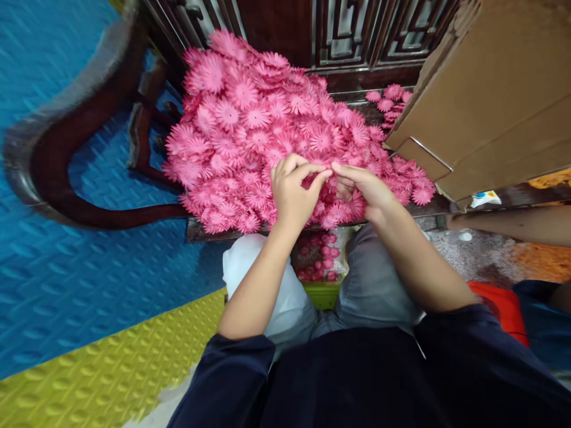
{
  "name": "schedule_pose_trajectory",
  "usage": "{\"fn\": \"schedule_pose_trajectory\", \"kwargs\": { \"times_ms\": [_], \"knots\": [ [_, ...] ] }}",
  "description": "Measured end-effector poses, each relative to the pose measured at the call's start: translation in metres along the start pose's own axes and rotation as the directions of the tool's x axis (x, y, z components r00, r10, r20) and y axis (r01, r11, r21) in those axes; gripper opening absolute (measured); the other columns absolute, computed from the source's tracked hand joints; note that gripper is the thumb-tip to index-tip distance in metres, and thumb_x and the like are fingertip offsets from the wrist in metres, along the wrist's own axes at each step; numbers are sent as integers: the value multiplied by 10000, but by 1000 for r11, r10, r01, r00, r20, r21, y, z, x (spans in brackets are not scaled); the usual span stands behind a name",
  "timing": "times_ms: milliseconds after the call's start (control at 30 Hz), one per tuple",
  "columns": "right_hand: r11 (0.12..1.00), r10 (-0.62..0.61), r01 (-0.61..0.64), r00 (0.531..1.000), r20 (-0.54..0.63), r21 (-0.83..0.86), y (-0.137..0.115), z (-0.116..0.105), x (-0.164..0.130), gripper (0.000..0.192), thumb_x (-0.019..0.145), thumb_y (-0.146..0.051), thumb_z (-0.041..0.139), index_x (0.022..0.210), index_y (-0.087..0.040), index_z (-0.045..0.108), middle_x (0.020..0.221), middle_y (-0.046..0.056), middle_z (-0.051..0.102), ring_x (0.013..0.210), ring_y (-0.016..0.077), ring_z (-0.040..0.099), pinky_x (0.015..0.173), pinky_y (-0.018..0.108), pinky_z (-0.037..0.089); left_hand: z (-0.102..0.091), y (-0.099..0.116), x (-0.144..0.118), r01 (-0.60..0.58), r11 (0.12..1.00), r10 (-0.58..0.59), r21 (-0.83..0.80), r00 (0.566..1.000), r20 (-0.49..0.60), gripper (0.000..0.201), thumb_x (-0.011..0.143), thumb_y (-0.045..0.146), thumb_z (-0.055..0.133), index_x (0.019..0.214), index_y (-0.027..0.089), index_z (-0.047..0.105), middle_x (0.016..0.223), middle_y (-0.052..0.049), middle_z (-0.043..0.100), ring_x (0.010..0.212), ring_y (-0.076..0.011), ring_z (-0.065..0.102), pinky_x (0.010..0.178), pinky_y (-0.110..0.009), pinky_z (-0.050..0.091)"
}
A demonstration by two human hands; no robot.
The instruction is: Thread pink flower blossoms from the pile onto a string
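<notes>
A big heap of pink fabric flower heads [250, 131] lies on a dark wooden bench seat [200, 230]. My left hand [292, 193] and my right hand [363, 189] meet above the heap's near edge, fingertips pinched together around a pink flower piece [331, 178] that is mostly hidden by the fingers. More pink flowers [319, 255] lie lower down between my knees, in a green-rimmed container [323, 293].
A brown cardboard box [486, 101] stands at the right on the bench. The bench's curved wooden armrest [53, 160] sweeps round the left. Blue and yellow foam mats [89, 285] cover the floor. Another person's arm [513, 224] reaches in at the right edge.
</notes>
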State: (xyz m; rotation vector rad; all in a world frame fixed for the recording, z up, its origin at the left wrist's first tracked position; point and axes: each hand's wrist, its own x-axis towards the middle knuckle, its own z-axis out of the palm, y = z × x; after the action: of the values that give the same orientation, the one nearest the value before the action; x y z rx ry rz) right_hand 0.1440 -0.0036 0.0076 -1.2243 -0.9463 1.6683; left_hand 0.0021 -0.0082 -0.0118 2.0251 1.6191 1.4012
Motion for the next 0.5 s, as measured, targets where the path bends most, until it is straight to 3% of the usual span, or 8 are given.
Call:
{"fn": "schedule_pose_trajectory", "kwargs": {
  "times_ms": [167,300,500],
  "knots": [
    [999,4,-5,1000,7,33,1,1,1,353,713,-436,694,580,-204,465,469,-82,249,412,54,253,444,246,228,0,-1,1,29,993,-25,-118,999,37,138,823,325,606,745,213,626,764,3,573,783,-146,552,774,-309,438],
    [1000,-12,13,1000,-23,5,2,3,-1,368,670,-472,722,581,-214,476,448,-81,269,411,60,258,439,248,214,2,-2,0,27,990,-27,-138,1000,8,166,872,293,530,732,203,531,781,-15,546,801,-148,540,753,-290,447],
    [999,-43,44,999,-21,11,2,5,-4,361,660,-474,727,580,-213,492,423,-83,304,402,63,264,452,254,198,-3,-10,5,90,993,-105,-76,969,-224,190,914,308,436,753,208,444,816,-37,497,794,-150,513,755,-302,445]
  ]
}}
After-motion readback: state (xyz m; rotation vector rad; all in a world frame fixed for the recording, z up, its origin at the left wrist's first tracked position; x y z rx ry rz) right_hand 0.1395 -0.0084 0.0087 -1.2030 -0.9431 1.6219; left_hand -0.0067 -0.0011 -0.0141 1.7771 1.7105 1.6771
